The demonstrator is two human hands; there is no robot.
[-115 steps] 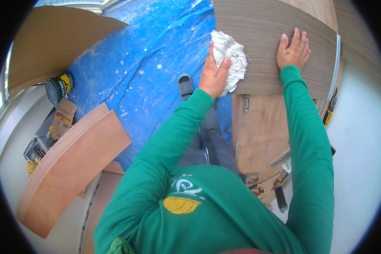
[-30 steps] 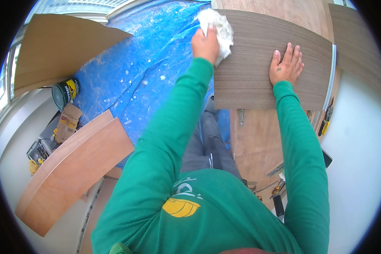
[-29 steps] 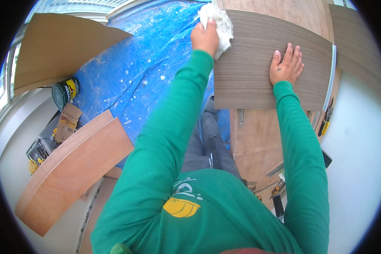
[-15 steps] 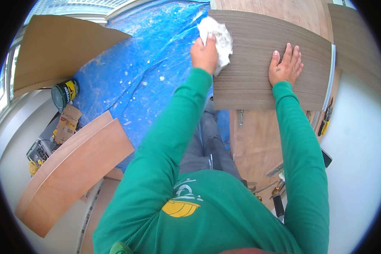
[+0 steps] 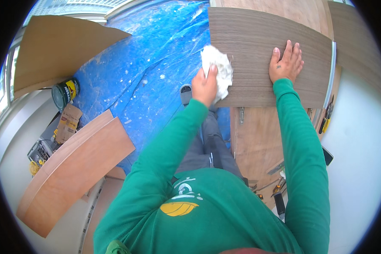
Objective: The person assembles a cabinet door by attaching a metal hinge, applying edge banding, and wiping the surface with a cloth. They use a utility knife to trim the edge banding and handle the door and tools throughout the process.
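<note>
A white rag (image 5: 219, 70) is bunched in my left hand (image 5: 204, 88), which is closed around it at the left edge of a brown wood-grain panel (image 5: 249, 55). Part of the rag lies over the panel's edge and face. My right hand (image 5: 286, 64) rests flat on the panel near its right end, fingers spread, holding nothing. A light strip (image 5: 333, 63) runs along the panel's right edge. Beneath the panel is a pale plywood surface (image 5: 258, 139), where a metal hinge (image 5: 241, 115) shows just past the near edge.
A blue tarp (image 5: 152, 67) covers the floor at the left. Curved plywood pieces (image 5: 78, 169), a paint bucket (image 5: 65, 94) and a brown sheet (image 5: 59, 51) stand there. Pliers (image 5: 327, 116), a phone (image 5: 327, 156) and hand tools (image 5: 278, 199) lie on the right.
My left hand has drawn the rag toward me along the panel's left edge. My right hand stays in place on the panel. A shoe now shows on the tarp.
</note>
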